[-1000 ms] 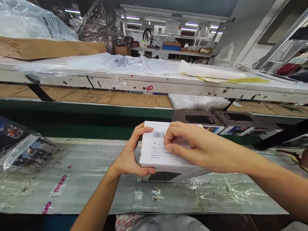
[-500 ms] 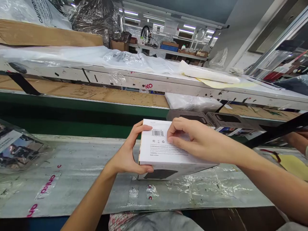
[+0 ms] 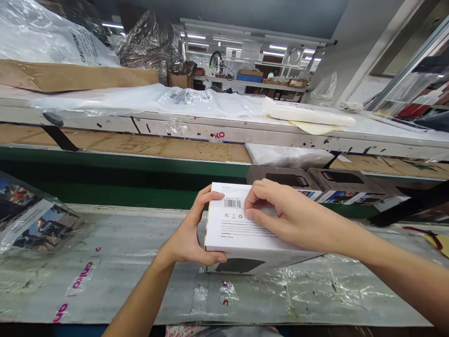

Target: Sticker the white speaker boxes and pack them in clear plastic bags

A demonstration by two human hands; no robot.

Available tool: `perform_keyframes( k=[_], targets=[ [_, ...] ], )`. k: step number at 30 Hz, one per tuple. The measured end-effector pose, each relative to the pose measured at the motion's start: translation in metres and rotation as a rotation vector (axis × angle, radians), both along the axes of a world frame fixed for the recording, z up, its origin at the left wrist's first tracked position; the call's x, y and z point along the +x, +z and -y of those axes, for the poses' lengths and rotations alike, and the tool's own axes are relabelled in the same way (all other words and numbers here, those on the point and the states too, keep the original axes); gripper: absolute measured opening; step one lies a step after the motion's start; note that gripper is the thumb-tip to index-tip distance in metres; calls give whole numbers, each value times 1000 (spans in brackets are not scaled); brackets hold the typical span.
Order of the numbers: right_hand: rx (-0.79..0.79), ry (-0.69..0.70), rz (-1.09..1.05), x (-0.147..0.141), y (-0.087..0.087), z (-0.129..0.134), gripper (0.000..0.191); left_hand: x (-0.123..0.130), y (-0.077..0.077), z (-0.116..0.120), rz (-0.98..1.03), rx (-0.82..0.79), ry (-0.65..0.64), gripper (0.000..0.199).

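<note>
A white product box [image 3: 234,230] with a barcode and small print on its top face stands on the plastic-covered work surface [image 3: 140,271]. My left hand [image 3: 189,234] grips the box's left side, thumb along the lower front edge and fingers over the top rear corner. My right hand [image 3: 284,216] lies across the top face, fingertips pressing just right of the barcode. The box's right half is hidden under that hand.
A clear bag of printed leaflets [image 3: 31,220] lies at the left. Behind the box runs a green conveyor [image 3: 105,173] carrying more printed boxes [image 3: 315,182]. A raised shelf [image 3: 210,128] holds plastic sheeting, cardboard and a white roll [image 3: 308,112].
Both hands stay on the box in the same grip. The head view dipped and came back up, and another person's arm seen at the right edge half a second ago is gone.
</note>
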State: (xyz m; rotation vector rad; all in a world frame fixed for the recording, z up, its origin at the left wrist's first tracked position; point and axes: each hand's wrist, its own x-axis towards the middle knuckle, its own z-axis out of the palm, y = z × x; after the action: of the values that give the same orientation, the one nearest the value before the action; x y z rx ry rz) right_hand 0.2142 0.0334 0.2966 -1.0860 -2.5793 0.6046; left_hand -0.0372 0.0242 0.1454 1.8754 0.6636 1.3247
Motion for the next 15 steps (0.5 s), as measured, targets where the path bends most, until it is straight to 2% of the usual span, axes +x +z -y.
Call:
perform_keyframes(
  k=[5, 7, 8, 9, 11, 13, 15],
  targets=[
    [22, -50, 34, -7, -3, 4, 9, -1, -8, 1, 24, -18, -11, 116],
    [23, -107, 65, -10, -4, 7, 4, -8, -1, 3, -18, -57, -62, 129],
    [10, -134, 70, -11, -4, 7, 5, -13, 7, 4, -55, -79, -88, 132],
    [-16, -152, 66, -11, -4, 7, 12, -20, 20, 5, -91, -89, -94, 129],
    [-99, -155, 47, -9, -4, 4, 26, -39, 57, 3, -126, -43, -6, 105],
    [-187, -134, 33, -5, -4, 0, 30, -66, 106, -11, -92, 98, 238, 70],
    [-229, -125, 7, 0, -6, -4, 24, -102, 158, -38, -57, 275, 598, 47]
  ],
)
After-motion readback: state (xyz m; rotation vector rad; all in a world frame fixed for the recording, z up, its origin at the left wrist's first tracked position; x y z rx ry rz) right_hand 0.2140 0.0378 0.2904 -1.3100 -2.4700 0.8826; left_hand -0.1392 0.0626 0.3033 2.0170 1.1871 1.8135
